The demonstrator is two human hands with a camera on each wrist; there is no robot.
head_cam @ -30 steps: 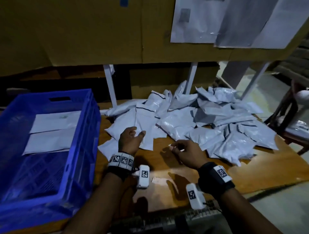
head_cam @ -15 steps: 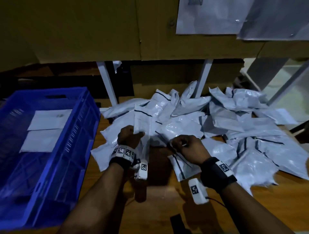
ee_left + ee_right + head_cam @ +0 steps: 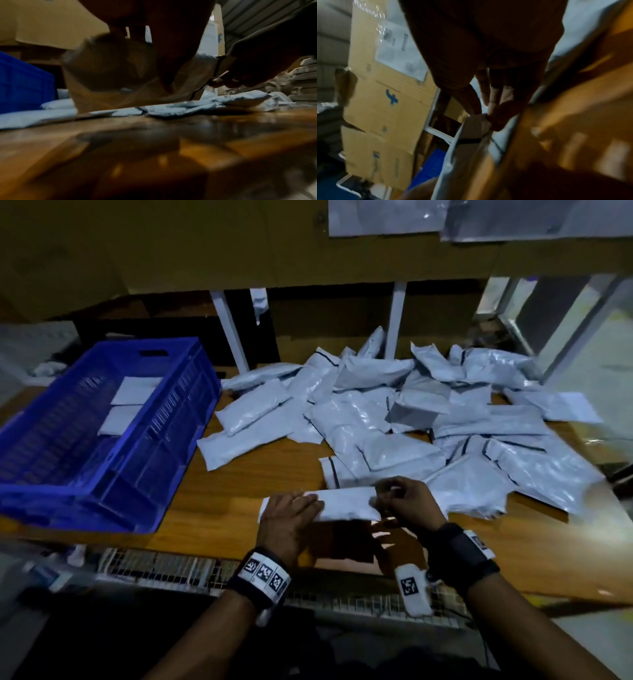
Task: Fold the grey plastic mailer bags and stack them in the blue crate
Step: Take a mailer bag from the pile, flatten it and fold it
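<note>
The blue crate (image 3: pixel 102 440) sits at the left of the wooden surface (image 3: pixel 239 474) and holds only two flat folded mailer bags (image 3: pixel 126 405) lying side by side on its floor. To the right, a large loose pile of unfolded grey mailer bags (image 3: pixel 411 422) spreads across the surface, so by the look of it the task is at an early stage, with most of the folding and stacking left to do.

One mailer bag (image 3: pixel 346 503) lies near the front edge of the surface, between the two hands, looking like a narrow strip partway through its fold. The left hand (image 3: pixel 287 518) rests palm down on the strip's left end, fingers (image 3: pixel 308 501) straight and close together, pressing it flat. The right hand (image 3: pixel 407 501) hovers at the strip's right end with its fingers curled; the right wrist view shows thumb and fingertips (image 3: pixel 489 108) pinching the bag's edge. Both forearms reach in from below, each wearing a wrist band with printed markers.
</note>
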